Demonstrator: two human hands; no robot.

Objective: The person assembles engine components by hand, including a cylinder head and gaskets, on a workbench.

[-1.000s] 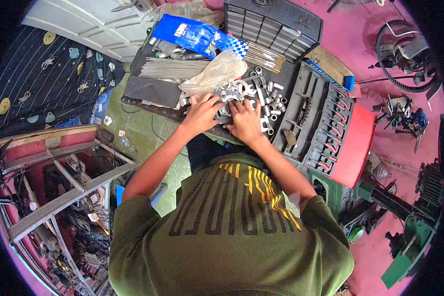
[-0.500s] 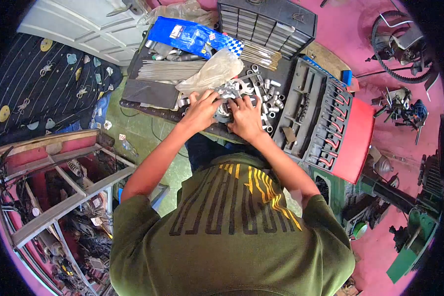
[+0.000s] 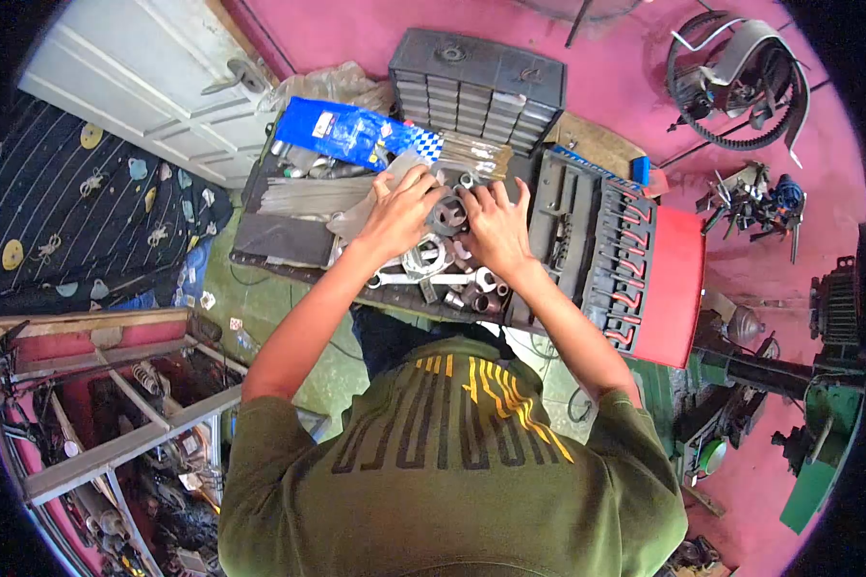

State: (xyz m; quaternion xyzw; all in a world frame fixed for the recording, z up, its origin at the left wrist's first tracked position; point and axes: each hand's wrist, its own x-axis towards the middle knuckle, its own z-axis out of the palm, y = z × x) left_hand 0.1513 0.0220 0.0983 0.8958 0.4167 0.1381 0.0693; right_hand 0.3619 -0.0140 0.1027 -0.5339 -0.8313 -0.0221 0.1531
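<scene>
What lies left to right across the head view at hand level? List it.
Patterned cloth → bundle of metal rods → left hand → round metal part → right hand → grey tool case → red lid.

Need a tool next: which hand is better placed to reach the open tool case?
Likely the right hand: it lies beside the tool case, while the left hand sits beyond the round part.

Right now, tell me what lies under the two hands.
A dark round part shows between the left hand and right hand, with wrenches nearer the body. Whatever the palms cover is hidden.
</scene>
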